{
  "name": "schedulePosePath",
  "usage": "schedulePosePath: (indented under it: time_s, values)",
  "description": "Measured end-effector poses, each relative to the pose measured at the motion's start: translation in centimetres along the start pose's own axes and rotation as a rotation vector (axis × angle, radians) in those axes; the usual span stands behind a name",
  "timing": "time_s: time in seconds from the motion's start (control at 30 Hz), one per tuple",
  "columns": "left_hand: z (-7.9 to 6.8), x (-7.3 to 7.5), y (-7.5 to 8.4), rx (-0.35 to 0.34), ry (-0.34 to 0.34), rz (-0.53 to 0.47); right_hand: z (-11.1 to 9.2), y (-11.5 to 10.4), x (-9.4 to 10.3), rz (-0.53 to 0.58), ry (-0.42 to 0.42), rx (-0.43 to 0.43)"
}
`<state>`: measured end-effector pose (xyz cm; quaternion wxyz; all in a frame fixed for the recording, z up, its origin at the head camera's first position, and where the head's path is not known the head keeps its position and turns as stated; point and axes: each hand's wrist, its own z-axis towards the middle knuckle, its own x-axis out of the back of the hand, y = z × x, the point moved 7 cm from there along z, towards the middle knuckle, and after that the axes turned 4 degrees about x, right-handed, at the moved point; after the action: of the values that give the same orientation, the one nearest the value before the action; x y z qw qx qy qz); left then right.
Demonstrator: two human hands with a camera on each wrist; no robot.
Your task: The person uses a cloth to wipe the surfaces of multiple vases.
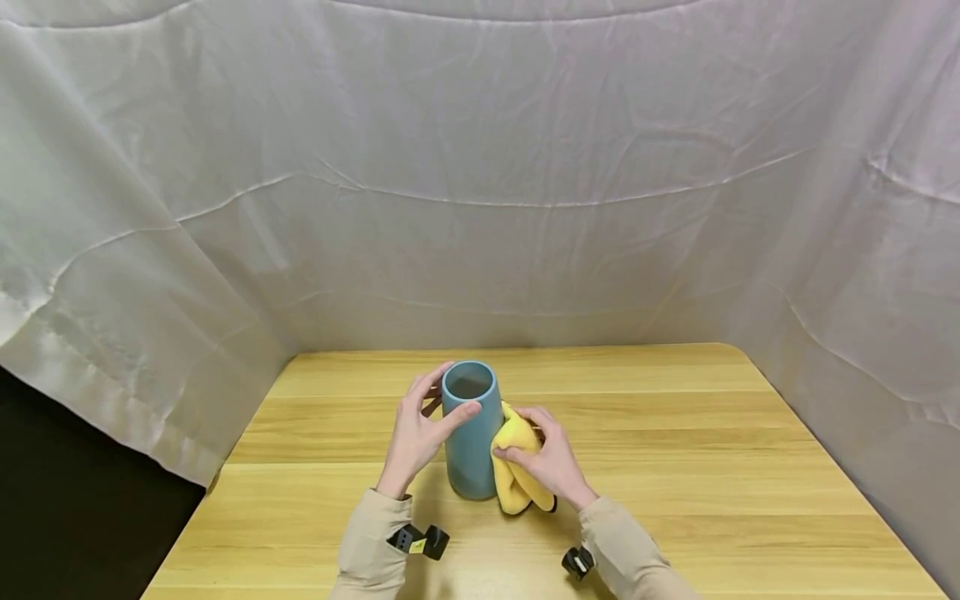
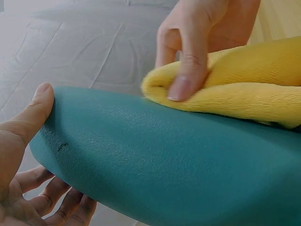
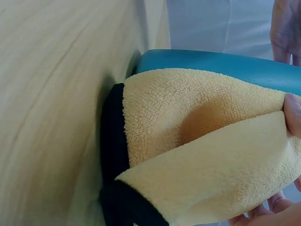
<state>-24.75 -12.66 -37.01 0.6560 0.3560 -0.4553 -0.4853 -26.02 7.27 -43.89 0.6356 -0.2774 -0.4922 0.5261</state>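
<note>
A tall blue vase [image 1: 471,458] stands upright on the table, its round mouth facing up. My left hand [image 1: 417,429] holds it near the rim, thumb on the near side and fingers around the left. In the left wrist view, a small dark mark [image 2: 62,147] shows on the vase close to that thumb. My right hand [image 1: 553,460] grips a folded yellow cloth [image 1: 514,435] against the vase's right side. The cloth's black-edged end [image 3: 115,132] hangs down by the tabletop in the right wrist view. Part of the vase's side is hidden behind the cloth.
The wood-grain table [image 1: 712,483] extends to both sides of the hands. Grey fabric curtains [image 1: 525,167] enclose it at the back and sides. Each sleeve carries a small black wrist device [image 1: 420,542]. A black area [image 1: 75,492] lies off the table's left edge.
</note>
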Motion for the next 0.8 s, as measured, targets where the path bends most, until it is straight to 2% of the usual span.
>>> schedulePosePath:
  time_s: [0.1, 0.33, 0.43, 0.63, 0.8]
  values:
    - [0.0, 0.0, -0.1, 0.003, 0.002, 0.001, 0.5, -1.0, 0.3, 0.010, 0.005, 0.025]
    - [0.2, 0.0, -0.1, 0.003, 0.000, -0.004, 2.2, -4.9, 1.1, 0.034, 0.021, 0.160]
    - [0.1, -0.1, -0.1, 0.004, -0.004, -0.014, 2.5, -5.9, 1.4, 0.044, 0.018, 0.177]
    - [0.1, -0.1, -0.1, 0.007, -0.006, -0.017, 2.6, -6.1, 1.4, 0.045, 0.010, 0.176]
    - [0.1, -0.1, -0.1, 0.014, -0.002, -0.007, 2.3, -5.3, 1.3, 0.041, 0.009, 0.170]
